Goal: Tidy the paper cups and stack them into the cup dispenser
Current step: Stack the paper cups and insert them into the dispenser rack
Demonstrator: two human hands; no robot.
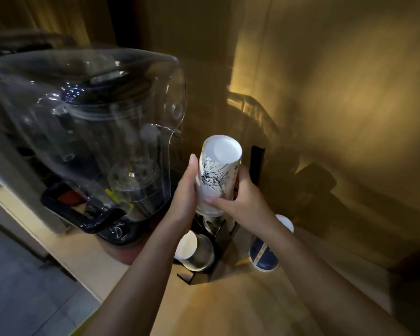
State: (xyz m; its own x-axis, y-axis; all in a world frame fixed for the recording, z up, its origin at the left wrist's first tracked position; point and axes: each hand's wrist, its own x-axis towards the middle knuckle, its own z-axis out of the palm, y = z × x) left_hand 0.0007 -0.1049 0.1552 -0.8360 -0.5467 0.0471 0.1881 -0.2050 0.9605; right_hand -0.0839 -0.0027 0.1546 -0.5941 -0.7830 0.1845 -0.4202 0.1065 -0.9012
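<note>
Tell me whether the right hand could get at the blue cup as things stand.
Probably yes, once it lets go. The right hand now holds the white cup stack; the blue cup lies on the counter just below that forearm, with nothing between them.

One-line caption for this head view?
Both hands, left hand and right hand, hold an upside-down white printed cup over the black dispenser.

A single head-mounted wide-angle view is provided; no second view shares the scene. The camera looks forward and steeply down from above the person's forearms onto the surface (228, 306). Both hands, left (184, 192) and right (245, 197), sit close to the lens near frame centre. A blender (90, 141) fills the left side at close range. The wall (337, 93) closes the upper right. Straight lines bow towards the frame edges.
</note>
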